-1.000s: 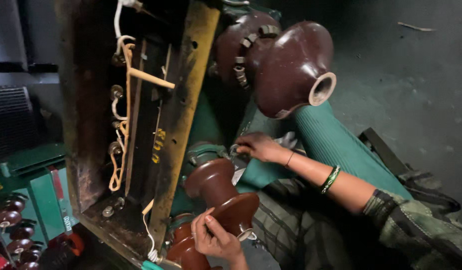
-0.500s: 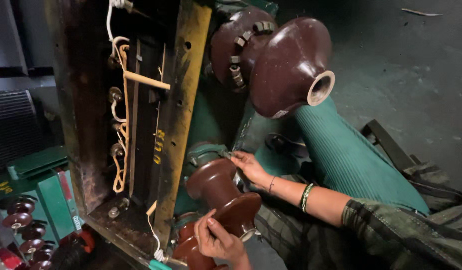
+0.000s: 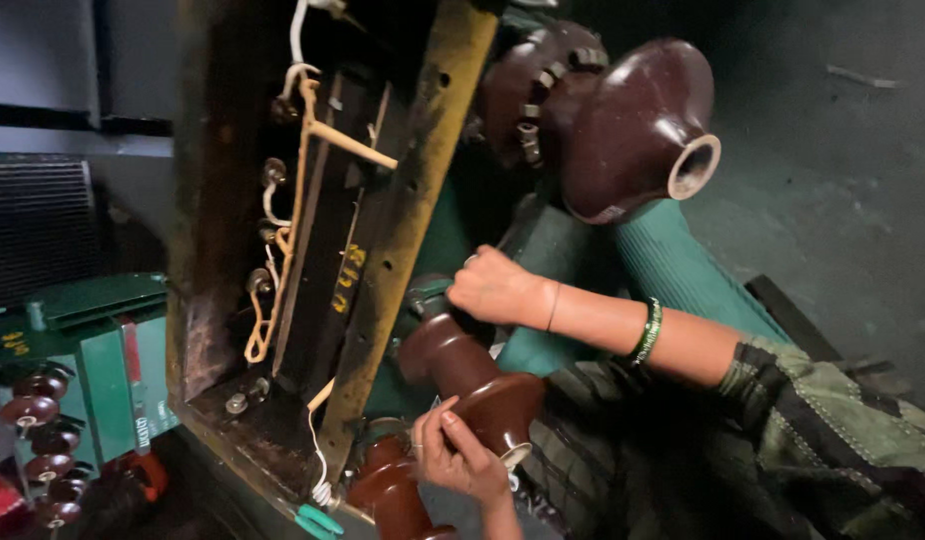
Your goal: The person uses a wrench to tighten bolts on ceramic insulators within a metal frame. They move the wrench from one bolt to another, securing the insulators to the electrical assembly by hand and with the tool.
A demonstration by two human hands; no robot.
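A brown porcelain bushing [image 3: 463, 375] sticks out of the green lid of a transformer lying on its side. My left hand [image 3: 461, 458] comes up from the bottom edge and grips the bushing's wide skirt. My right hand [image 3: 498, 288], with a green bangle [image 3: 646, 331] on its forearm, is curled into a fist around the green fitting [image 3: 423, 297] at the bushing's base. What its fingers enclose is hidden. A second brown bushing [image 3: 388, 495] lies just below, and a larger one [image 3: 623, 130] with an open end stands above.
A rusty core frame [image 3: 383, 250] with pale leads [image 3: 268, 300] fills the left centre. Green corrugated tank fins [image 3: 683, 270] lie behind my right arm. A green transformer [image 3: 93, 370] with several small brown insulators [image 3: 33, 410] sits at lower left. Dark floor [image 3: 843, 180] stretches to the right.
My right hand slid left along the lid to the bushing's base and closed from flat fingers into a fist. My left hand stayed on the skirt. The view drifted slightly.
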